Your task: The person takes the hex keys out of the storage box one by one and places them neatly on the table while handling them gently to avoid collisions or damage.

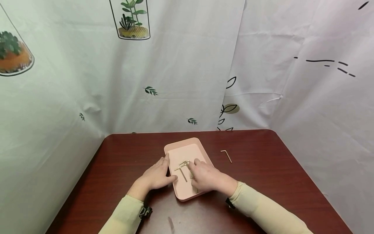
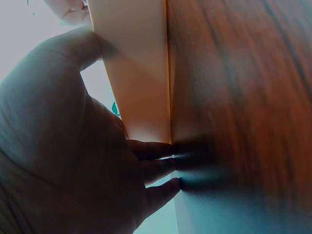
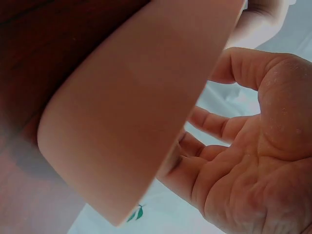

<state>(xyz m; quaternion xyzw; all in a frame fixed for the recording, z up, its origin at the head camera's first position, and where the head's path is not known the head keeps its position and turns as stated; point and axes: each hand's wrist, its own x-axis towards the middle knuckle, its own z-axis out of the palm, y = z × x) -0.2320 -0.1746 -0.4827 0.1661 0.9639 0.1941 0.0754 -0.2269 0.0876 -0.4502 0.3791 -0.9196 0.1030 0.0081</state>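
Note:
A pink rectangular tray (image 1: 184, 149) lies at an angle on the table, with several gold-coloured L-shaped hex keys (image 1: 183, 174) inside. My left hand (image 1: 156, 174) rests along its left side, fingers straight and thumb over the rim. In the left wrist view, fingertips (image 2: 163, 191) touch the table beside the tray wall (image 2: 134, 73). My right hand (image 1: 205, 177) reaches over the right side, its bent fingers among the keys. In the right wrist view, the tray's outer wall (image 3: 122, 107) hides those fingertips, so whether they pinch a key is unclear.
Another hex key (image 1: 227, 156) lies on the dark red-brown table (image 1: 257, 162), right of the tray. White cloth (image 1: 181, 71) printed with plants hangs behind the table and along both sides.

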